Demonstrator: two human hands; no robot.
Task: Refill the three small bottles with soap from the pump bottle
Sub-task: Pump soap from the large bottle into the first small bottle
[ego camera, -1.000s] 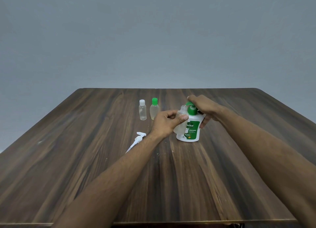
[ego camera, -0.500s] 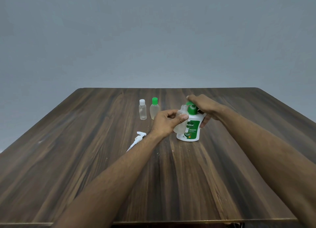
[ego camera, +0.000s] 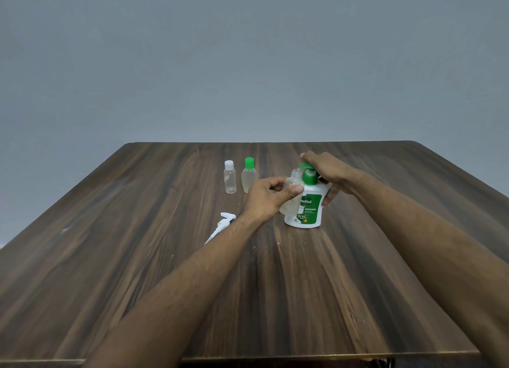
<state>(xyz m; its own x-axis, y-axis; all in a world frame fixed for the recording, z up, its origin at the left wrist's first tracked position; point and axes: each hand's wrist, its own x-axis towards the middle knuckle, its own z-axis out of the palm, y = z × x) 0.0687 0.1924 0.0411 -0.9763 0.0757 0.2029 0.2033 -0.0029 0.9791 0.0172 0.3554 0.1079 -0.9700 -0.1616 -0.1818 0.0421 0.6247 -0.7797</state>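
Barely shifted since the earlier frames: left hand (ego camera: 268, 199) gripping an uncapped small bottle (ego camera: 292, 195) against the pump bottle (ego camera: 309, 205), right hand (ego camera: 327, 174) curled over its green pump. Left of the pump bottle: green-capped bottle (ego camera: 248, 178), white-capped bottle (ego camera: 230, 180), loose white pump (ego camera: 221, 225). Underneath, dark wooden table (ego camera: 137, 257); beyond, plain grey wall (ego camera: 248, 64).

1. Desk (ego camera: 143, 271): dark brown wood-grain top, straight edges with rounded far corners; small pale specks near its centre.
2. Clear small bottle (ego camera: 230, 180) with white cap, upright, left of centre toward the far side.
3. Small bottle with green cap (ego camera: 248, 178), upright, just beside it on the right.
4. White pump head (ego camera: 220, 227) lying flat, nearer than the two bottles.
5. White soap bottle (ego camera: 307, 210) with green label, standing right of centre.
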